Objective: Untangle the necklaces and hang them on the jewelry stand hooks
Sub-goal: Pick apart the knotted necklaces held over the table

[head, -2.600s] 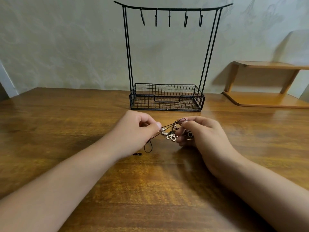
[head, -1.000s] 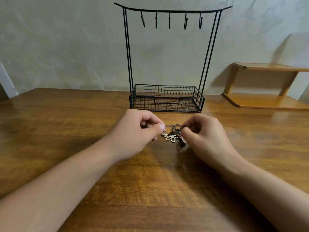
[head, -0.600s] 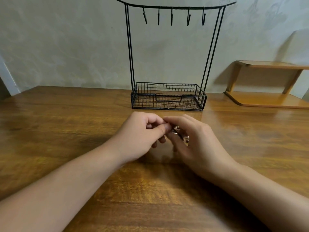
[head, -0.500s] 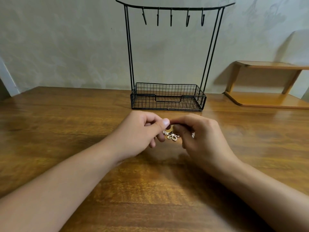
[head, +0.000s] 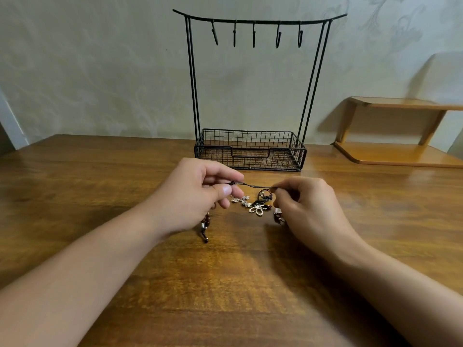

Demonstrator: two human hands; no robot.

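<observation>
Dark cord (head: 253, 185) stretched taut between left hand (head: 193, 196) and right hand (head: 308, 206), pinched at each end by curled fingers (head: 226, 189); tangled necklaces (head: 253, 205) hanging beneath, just above the surface (head: 100, 186).

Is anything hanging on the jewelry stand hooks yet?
No, all five hooks on the jewelry stand hang bare, and the necklaces are at the hands above the table.
</observation>
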